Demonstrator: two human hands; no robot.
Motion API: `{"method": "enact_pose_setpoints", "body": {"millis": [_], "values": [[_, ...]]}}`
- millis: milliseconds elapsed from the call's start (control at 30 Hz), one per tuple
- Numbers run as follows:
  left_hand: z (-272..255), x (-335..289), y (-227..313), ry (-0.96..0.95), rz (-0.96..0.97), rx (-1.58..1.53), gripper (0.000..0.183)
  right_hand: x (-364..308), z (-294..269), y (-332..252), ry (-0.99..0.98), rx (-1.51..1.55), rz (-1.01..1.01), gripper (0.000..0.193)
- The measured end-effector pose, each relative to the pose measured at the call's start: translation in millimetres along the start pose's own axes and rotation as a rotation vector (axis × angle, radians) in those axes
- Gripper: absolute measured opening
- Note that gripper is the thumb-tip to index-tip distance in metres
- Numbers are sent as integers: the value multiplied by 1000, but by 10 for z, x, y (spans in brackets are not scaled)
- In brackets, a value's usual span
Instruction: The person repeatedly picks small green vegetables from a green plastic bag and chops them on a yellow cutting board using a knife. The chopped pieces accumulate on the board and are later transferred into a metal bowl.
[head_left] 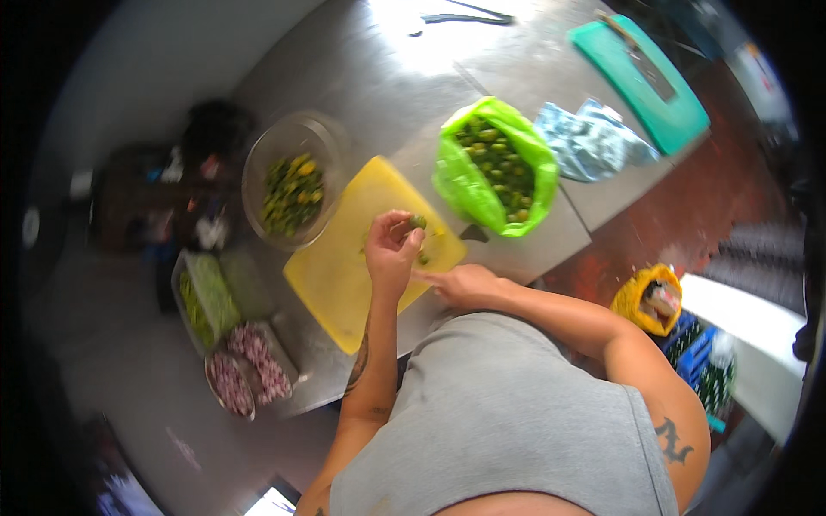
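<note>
Above the yellow cutting board (331, 279), my left hand (391, 249) pinches a small green lime (417, 222) between thumb and fingertips. My right hand (467, 285) is at the board's near right edge, its index finger pointing left and the other fingers curled under; whatever they hold is hidden. A few small green pieces (422, 257) lie on the board beside my left hand. Right of the board stands an open bright green plastic bag (469, 185) full of small green limes. To the left, a clear round bowl (325, 138) contains green and yellow cut pieces.
A crumpled blue cloth (585, 142) lies right of the bag. Beyond it, a knife (650, 73) rests on a teal cutting board (684, 120). Containers of chopped purple-white pieces (261, 365) and greens (202, 301) sit at the left. A yellow bag (632, 297) stands right of the steel table (379, 77).
</note>
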State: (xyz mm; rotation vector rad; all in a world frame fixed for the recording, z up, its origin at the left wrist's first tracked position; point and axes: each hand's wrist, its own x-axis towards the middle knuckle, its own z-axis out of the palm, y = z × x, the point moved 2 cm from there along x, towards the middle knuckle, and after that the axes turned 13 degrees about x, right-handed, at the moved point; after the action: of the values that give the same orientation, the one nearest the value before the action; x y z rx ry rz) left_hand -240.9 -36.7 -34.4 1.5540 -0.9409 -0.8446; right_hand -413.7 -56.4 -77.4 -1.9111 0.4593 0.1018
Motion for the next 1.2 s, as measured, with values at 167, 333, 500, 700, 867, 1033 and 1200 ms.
{"method": "enact_pose_setpoints", "body": {"millis": [167,333,500,700,867,1033,1200], "values": [[-908,-814,-416,359,51,696,24,91,54,-100,113,35,-38,71],[-1100,-1148,-734,386,27,858,23,38,87,-373,101,-38,-108,72],[-1130,-1124,-844,358,-23,751,20,-123,9,-585,13,-142,-95,74],[-1118,-1174,-838,388,14,697,19,-109,69,-617,-5,-237,-65,73],[-1097,-1196,-864,427,38,682,19,9,112,-611,-25,-223,-85,73],[-1082,-1206,-883,456,90,706,21,432,309,-614,11,-208,-116,68],[-1031,-1244,-899,526,124,686,25,624,399,-547,-13,-118,-108,68]]}}
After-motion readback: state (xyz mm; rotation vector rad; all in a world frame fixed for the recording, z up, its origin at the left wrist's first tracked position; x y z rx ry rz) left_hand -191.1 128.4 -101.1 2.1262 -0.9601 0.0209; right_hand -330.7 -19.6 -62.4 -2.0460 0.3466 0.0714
